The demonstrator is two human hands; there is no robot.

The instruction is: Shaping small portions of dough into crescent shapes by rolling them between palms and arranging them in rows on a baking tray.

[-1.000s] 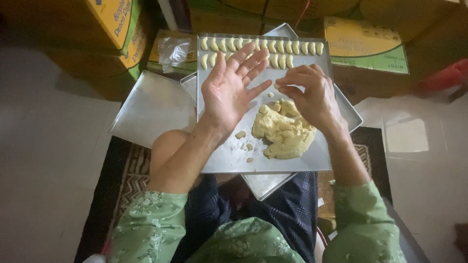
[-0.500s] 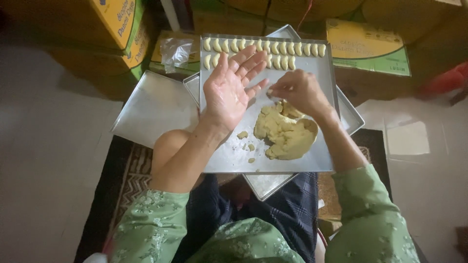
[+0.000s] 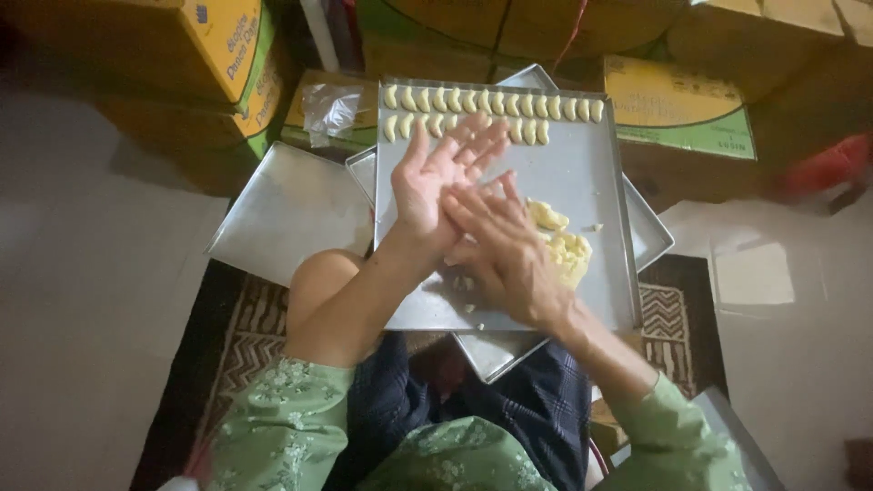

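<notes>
Yellow dough lump [image 3: 566, 245] mid-frame on metal tray [image 3: 582, 173], partly hidden behind right hand [image 3: 505, 250]; pressed flat against left hand [image 3: 446, 177], anything between palms unseen.

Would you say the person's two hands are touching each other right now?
Touching: the head view shows the right hand laid across the open palm of the left hand.

Pale tiled floor [image 3: 82, 300], patterned rug [image 3: 241, 336], stacked cardboard boxes [image 3: 182, 55], dim light
</notes>
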